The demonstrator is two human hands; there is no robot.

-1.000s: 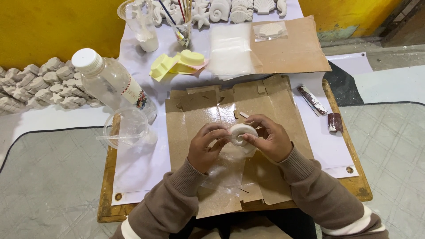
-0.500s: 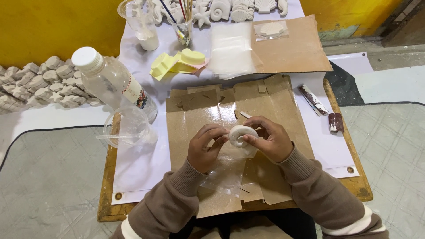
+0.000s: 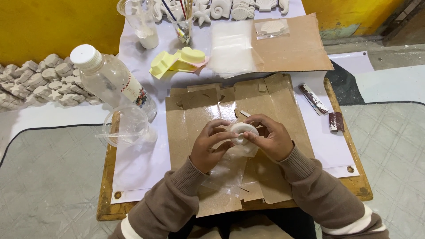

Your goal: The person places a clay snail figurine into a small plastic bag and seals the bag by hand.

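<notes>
Now | left hand fingers pinching white plaster piece | right hand fingers pinching it too

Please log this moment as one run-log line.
left hand: holds white cast piece | right hand: holds same piece | under: flattened cardboard

This was a small craft workshop for plaster casting. A low wooden board carried flattened cardboard; along its far edge lay white shell and starfish casts, a jar of brushes and yellow moulds. More casts were stacked against the yellow wall, and sandpaper pieces lay near the right edge.
</notes>
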